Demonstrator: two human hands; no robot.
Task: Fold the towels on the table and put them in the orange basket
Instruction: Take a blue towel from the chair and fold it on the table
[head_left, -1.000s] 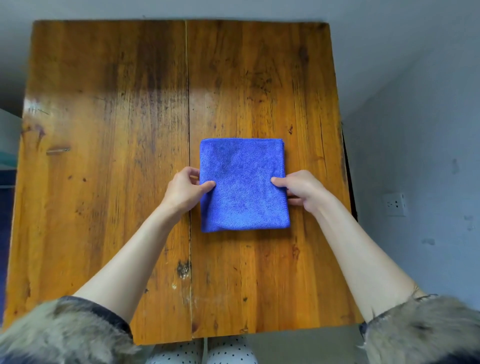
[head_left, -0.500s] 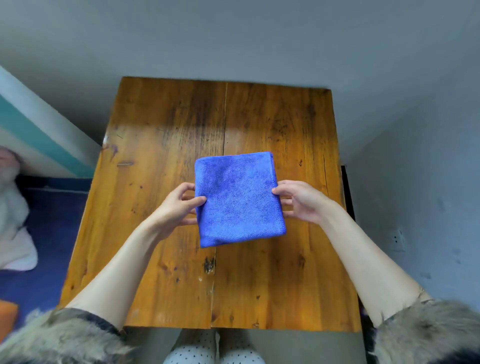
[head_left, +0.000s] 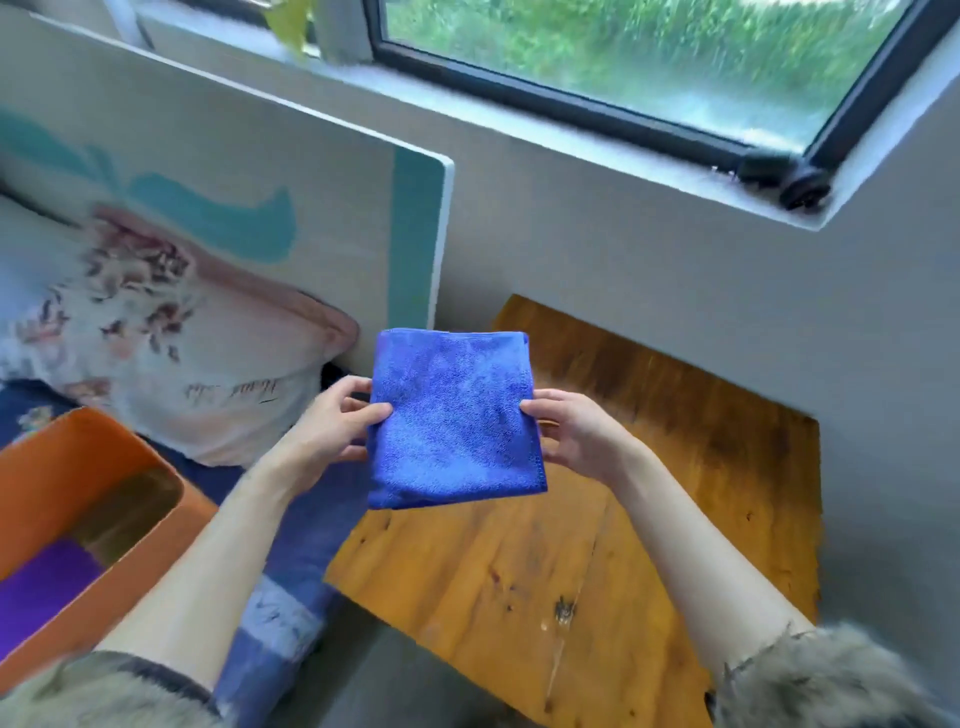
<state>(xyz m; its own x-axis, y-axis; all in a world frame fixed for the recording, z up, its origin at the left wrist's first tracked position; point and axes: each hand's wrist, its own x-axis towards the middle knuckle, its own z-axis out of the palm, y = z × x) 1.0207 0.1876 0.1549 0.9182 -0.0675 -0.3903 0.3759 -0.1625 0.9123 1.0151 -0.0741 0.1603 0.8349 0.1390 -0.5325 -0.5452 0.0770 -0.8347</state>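
Two hands carry the folded blue towel (head_left: 454, 421): my left hand (head_left: 332, 426) and right hand (head_left: 571, 434) pinch opposite edges, keeping the fold flat, I judge. It hangs above the table's (head_left: 675, 493) left edge, short of the orange basket (head_left: 47, 467), which holds something purple.

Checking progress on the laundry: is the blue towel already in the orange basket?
Not yet. The folded blue towel is held between the left hand and right hand, to the right of the orange basket.
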